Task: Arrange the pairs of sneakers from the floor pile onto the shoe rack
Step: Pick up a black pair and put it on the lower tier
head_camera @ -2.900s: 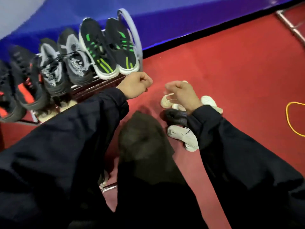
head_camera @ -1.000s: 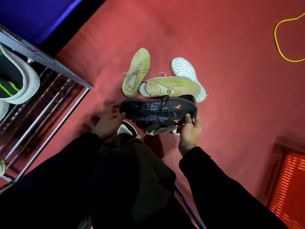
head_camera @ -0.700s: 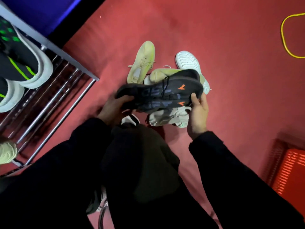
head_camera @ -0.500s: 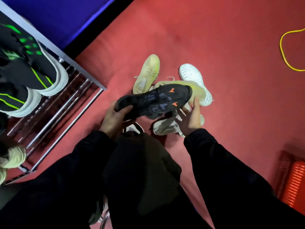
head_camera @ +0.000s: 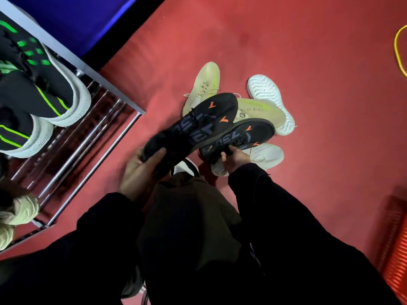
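While green-striped sneakers (head_camera: 44,89) fill the shoe rack (head_camera: 99,133), each hand's fingers clamp one black sneaker (head_camera: 193,126)

It looks like an indoor hall or sports-type room: red carpet floor (head_camera: 286,45) all around the hands, a blue wall (head_camera: 88,16) beyond them, a metal shoe rack (head_camera: 88,137) to their left.

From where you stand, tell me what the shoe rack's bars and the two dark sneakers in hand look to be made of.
Shoe rack bars: apparently polished metal tubing, probably chromed, judging by the bright mirror-like streaks along them.

Dark sneaker in the left hand and dark sneaker in the right hand: matte fabric uppers, possibly knit, with printed grey lettering and orange marks; no shine. The weave itself is too blurred to confirm.
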A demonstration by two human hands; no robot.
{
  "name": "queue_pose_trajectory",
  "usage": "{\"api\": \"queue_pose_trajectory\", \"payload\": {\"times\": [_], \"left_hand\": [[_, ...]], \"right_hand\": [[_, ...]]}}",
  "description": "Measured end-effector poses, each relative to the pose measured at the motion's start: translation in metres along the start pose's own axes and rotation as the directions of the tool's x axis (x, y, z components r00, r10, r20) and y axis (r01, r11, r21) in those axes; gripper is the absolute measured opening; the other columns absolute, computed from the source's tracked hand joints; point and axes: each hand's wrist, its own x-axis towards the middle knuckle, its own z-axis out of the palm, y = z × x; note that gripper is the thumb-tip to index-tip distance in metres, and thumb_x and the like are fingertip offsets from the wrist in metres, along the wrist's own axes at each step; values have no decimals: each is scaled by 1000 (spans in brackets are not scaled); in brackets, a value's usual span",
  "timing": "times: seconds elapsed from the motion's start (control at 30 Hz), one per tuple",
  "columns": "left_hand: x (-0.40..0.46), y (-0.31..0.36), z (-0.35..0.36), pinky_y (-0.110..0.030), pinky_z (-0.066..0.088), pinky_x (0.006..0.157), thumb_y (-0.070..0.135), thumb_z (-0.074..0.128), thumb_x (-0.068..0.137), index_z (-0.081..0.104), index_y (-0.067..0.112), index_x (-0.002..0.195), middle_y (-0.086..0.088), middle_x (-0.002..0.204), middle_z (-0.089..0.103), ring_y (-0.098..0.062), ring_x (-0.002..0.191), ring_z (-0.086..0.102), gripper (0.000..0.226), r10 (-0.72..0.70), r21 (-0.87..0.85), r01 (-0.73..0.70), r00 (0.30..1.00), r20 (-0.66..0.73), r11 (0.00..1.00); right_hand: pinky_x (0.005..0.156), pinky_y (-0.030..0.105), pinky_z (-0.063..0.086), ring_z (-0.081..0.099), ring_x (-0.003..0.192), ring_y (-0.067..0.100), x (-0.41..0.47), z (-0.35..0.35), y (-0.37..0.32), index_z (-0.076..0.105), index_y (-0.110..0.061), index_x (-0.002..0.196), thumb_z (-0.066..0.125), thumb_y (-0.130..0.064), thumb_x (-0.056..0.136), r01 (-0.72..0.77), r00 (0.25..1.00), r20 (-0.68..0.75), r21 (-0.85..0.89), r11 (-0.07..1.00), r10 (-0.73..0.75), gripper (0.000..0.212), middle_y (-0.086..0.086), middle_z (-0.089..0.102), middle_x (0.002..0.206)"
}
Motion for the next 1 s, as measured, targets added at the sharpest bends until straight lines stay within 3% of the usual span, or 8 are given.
{"api": "queue_pose_trajectory", "payload": {"times": [0.1,0.17,0.27,0.47,0.57,0.7,0.9,1.0], "left_hand": [[-5,9,0,-17,55,55,7,56,99,57,12,114,8,75,74,-2,64,69,16,31,46,-33,998,49,998],[-9,13,-2,-15,54,54,5,54,99,58,10,111,10,68,73,0,60,68,14,49,74,-55,996,79,996],[-15,16,-1,-14,50,50,9,49,102,61,14,96,10,62,70,-1,54,65,14,17,53,-25,988,153,998],[-27,23,5,-24,56,54,27,58,95,64,-2,119,-13,82,68,-19,60,67,38,-69,-137,106,966,249,985],[-37,37,11,-29,59,58,29,61,90,63,0,124,-16,91,73,-21,67,73,44,-35,-219,103,956,291,970],[-45,58,11,-25,62,68,18,57,96,71,13,112,-5,101,79,-13,83,77,22,68,-287,14,960,271,958],[-64,82,10,-31,48,92,24,68,89,71,23,111,4,108,76,-11,101,68,23,152,-300,-80,962,225,951],[-75,93,10,-31,42,88,26,72,81,74,24,104,4,105,76,-10,96,68,23,218,-344,-135,952,216,929]], "right_hand": [[63,23,60,66,86,23,8,-7,1,55,-11,117,51,-15,104,80,997,9,-256,963,-81,15,11,59,109],[82,32,52,62,98,28,10,-10,2,63,-8,101,53,-18,101,197,973,3,-522,830,-229,14,8,61,96],[73,31,39,51,67,13,-14,0,0,48,-20,61,57,-13,93,432,870,-30,-432,792,-492,34,-9,49,61],[63,31,32,36,65,10,-100,-3,-3,39,-29,59,56,-17,83,726,688,217,-229,649,-693,32,-6,37,66],[60,31,25,28,65,15,-137,0,-15,34,-23,62,54,-4,91,762,644,249,-117,637,-724,39,3,29,68],[60,31,24,25,65,16,-182,17,-34,33,-21,63,52,-1,95,794,585,361,-73,603,-726,42,1,27,66],[65,36,26,31,64,14,-232,45,-57,41,-22,61,55,-15,87,825,543,440,-118,553,-715,30,5,34,68],[71,37,29,36,68,17,-253,51,-64,47,-24,58,54,-12,89,823,536,461,-102,558,-707,33,8,44,77]]}}
